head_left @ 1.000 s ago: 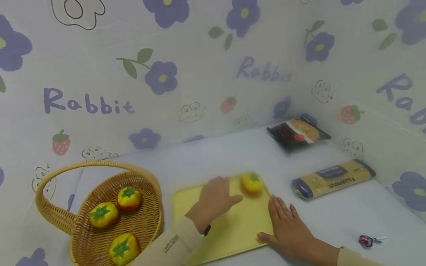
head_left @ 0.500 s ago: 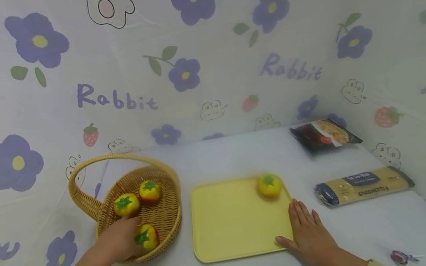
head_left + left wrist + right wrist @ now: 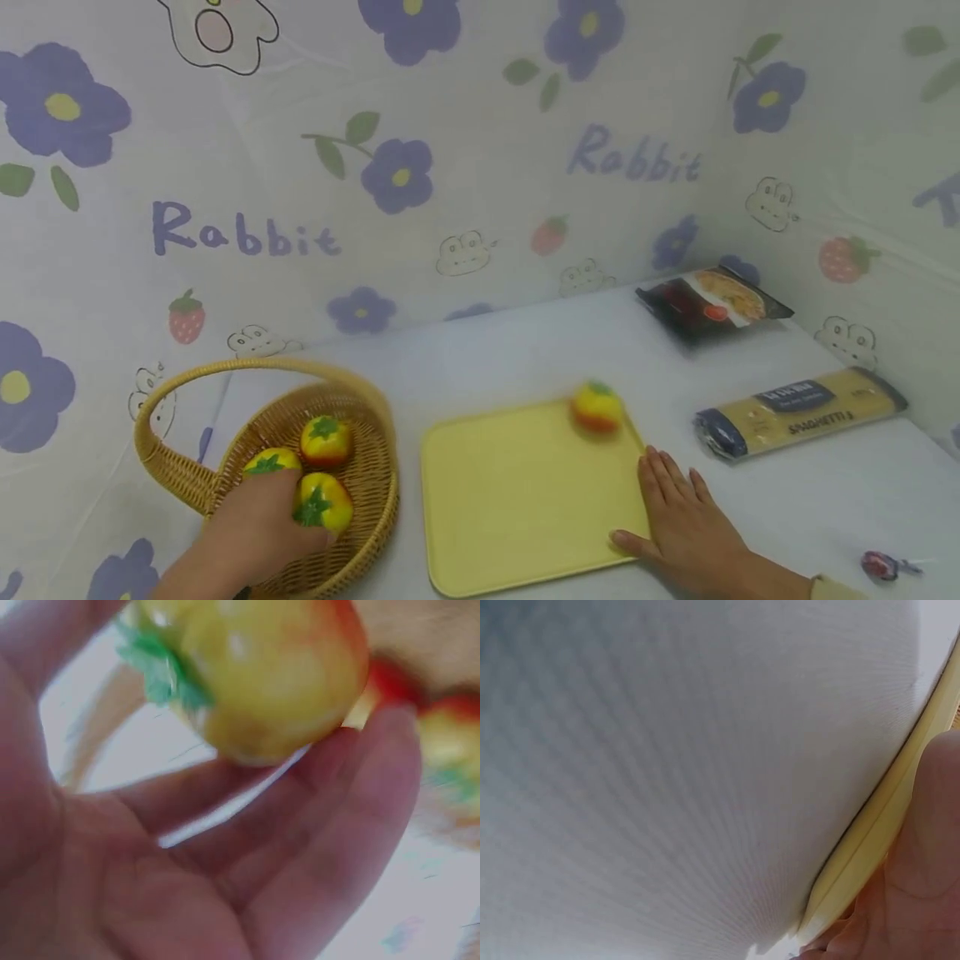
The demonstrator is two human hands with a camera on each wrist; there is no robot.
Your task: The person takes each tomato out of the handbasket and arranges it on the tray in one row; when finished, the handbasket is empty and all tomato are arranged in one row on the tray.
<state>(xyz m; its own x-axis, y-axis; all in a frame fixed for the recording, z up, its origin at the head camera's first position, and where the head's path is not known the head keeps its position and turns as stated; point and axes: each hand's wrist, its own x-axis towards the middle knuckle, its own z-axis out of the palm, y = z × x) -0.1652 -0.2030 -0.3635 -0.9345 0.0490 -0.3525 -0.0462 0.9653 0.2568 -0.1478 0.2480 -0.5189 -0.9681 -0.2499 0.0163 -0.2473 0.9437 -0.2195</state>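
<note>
My left hand [image 3: 258, 525] reaches into the wicker basket [image 3: 382, 525] and grips a yellow-and-red persimmon [image 3: 324, 504] with a green leafy top. Up close in the left wrist view, thumb and fingers curl round this persimmon [image 3: 277, 675]. Two more lie in the basket: one persimmon [image 3: 326, 440] farther back, another persimmon [image 3: 270, 461] partly behind the hand. A further persimmon [image 3: 597, 408] sits at the far right corner of the yellow tray [image 3: 525, 500]. With fingers straight, my right hand [image 3: 686, 508] rests along the tray's right edge; its thumb overlaps the rim.
Right of the tray lie a spaghetti pack [image 3: 802, 412] and, behind it, a black food packet [image 3: 712, 304]. A wrapped lollipop [image 3: 879, 566] is near the front right. The basket's tall handle [image 3: 168, 454] arches over its left and back. A printed curtain [image 3: 465, 167] closes off the back.
My left hand has gone from above the tray into the basket and taken hold of the front persimmon, now shifted toward the other two. The tray's persimmon has tilted, showing more red.
</note>
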